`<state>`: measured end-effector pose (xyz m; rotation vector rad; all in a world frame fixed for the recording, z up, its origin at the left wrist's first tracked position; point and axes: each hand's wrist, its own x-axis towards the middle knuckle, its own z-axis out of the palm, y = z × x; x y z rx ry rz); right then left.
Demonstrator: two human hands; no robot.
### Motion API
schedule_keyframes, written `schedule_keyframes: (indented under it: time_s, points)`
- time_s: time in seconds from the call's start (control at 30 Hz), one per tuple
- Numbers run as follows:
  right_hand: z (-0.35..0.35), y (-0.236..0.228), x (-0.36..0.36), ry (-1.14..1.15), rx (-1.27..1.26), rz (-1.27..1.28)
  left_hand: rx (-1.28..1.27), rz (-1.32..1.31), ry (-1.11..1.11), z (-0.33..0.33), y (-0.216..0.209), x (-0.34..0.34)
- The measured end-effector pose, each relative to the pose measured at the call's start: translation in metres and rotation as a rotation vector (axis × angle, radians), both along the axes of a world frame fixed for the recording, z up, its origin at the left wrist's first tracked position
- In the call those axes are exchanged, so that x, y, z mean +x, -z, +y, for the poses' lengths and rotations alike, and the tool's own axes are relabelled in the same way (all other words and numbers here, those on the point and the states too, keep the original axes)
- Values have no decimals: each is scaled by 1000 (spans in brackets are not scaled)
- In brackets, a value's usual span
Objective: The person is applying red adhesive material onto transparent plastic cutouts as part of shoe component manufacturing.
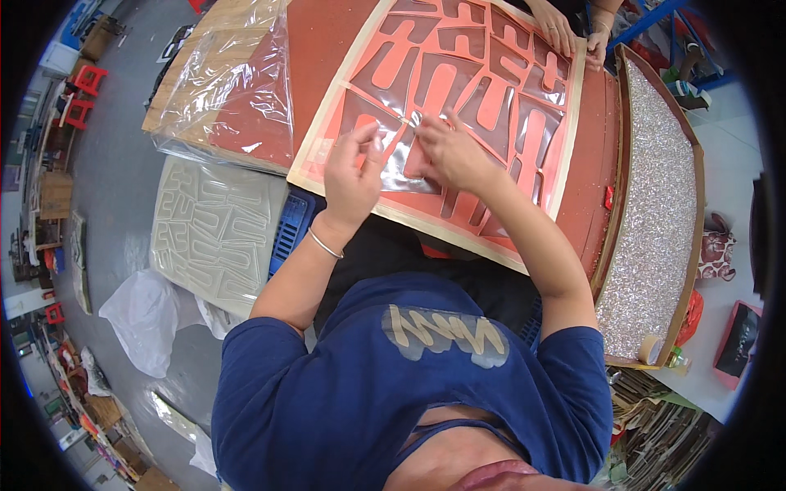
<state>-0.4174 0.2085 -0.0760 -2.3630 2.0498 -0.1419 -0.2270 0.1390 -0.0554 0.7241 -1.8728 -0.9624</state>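
Left fingers (360, 137) curled, right fingers (434, 141) bent — cannot tell if gripping | over red patterned sheet (442, 86)

Cream-edged coral board (309, 162); maroon pieces (472, 113); glittery silver sheet (651, 204)

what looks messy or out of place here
The clear film left of the red panel looks wrinkled rather than flat, and a white bag sits crumpled near the grey sheet. Both look untidy, though perhaps just wrapping.
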Motion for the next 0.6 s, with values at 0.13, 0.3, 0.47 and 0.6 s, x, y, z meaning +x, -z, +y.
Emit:
schedule_keyframes:
  time_s: [0.13, 0.3, 0.47, 0.6]
  points:
    - [31, -11, 41, -240, 51, -182, -361, -344, 127, 16, 17, 9]
    - [27, -16, -3, 401, -52, -1020, -332, -438, 239, 35, 30, 16]
    - [14, 49, -71, 459, -162, -10, -357, -576, 136, 23, 25, 16]
    - [7, 6, -73, 443, -170, -140, -363, -733, 80, 11, 36, 19]
